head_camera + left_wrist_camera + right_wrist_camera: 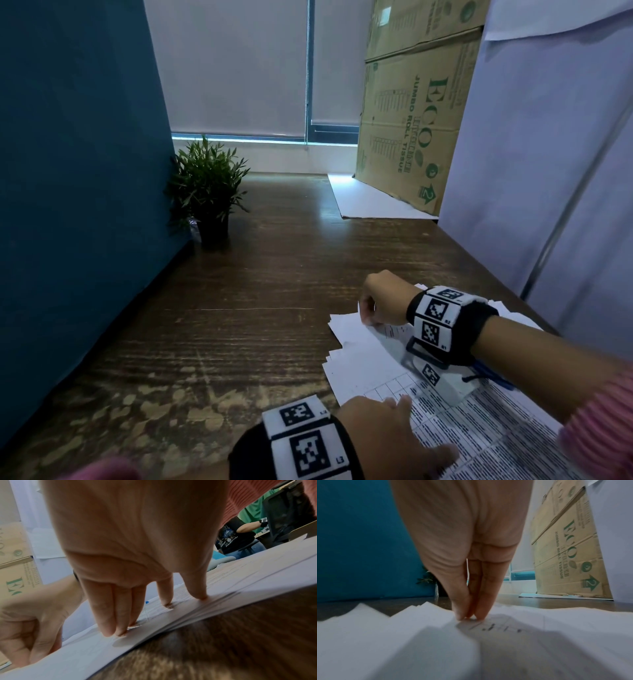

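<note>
A loose stack of printed paper sheets (370, 363) lies on the wooden table (239, 308) at the near right. My left hand (411, 431) lies flat on the printed top page, and its straight fingers (120, 615) press down close to the left edge of the stack (257, 574). My right hand (368, 313) is at the stack's far corner. There its thumb and fingers (467, 616) come together and pinch the corner of the top sheet (496, 626). The right hand (29, 628) also shows at the left of the left wrist view.
A small potted plant (209, 192) stands at the far left beside a blue partition (68, 171). A cardboard box (411, 113) leans at the far right over a white sheet (366, 202). A white panel (548, 137) lines the right side. Seated people (236, 534) are behind.
</note>
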`<move>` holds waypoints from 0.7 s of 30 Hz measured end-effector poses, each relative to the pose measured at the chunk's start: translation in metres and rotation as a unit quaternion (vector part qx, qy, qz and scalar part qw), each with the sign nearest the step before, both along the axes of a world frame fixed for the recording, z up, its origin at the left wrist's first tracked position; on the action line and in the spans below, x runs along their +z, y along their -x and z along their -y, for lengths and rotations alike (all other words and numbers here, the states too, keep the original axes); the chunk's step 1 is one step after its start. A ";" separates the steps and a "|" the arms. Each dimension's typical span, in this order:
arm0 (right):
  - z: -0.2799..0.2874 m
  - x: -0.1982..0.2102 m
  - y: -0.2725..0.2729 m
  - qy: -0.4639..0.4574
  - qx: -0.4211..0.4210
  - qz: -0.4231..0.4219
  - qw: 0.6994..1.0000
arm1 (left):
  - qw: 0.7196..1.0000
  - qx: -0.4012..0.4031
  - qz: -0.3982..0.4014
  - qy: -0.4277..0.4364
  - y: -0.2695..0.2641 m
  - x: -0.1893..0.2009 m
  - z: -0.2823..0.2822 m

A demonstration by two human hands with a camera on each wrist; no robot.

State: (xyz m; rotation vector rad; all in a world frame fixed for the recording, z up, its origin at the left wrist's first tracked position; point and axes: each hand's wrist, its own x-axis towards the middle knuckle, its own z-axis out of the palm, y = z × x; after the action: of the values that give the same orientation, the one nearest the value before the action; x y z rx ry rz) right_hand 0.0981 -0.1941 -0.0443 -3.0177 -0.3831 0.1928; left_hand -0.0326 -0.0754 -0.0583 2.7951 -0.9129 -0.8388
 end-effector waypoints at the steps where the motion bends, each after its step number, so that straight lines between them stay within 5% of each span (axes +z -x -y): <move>1: -0.001 -0.002 0.001 0.007 0.002 0.006 1.000 | 1.000 0.001 0.003 0.000 0.000 0.000 0.000; 6: -0.011 -0.005 0.009 0.075 0.012 0.012 0.997 | 0.999 0.007 0.011 0.035 0.005 -0.004 -0.001; 12: -0.002 0.000 0.024 0.080 0.012 0.015 0.997 | 0.999 -0.034 0.006 -0.037 0.005 0.002 -0.003; 15: 0.010 0.014 0.047 0.028 0.014 0.044 0.999 | 0.995 -0.081 0.046 -0.027 0.014 0.005 -0.009; 21: 0.060 0.052 0.140 -0.151 -0.021 0.155 0.976 | 0.956 -0.236 0.105 -0.140 0.016 0.021 -0.006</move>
State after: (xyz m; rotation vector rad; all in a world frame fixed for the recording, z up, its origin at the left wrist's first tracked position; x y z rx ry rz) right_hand -0.0418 -0.2538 0.0075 -2.7479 -0.3355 -0.3153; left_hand -0.0487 -0.0695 -0.0377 2.9909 -1.6653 -0.7782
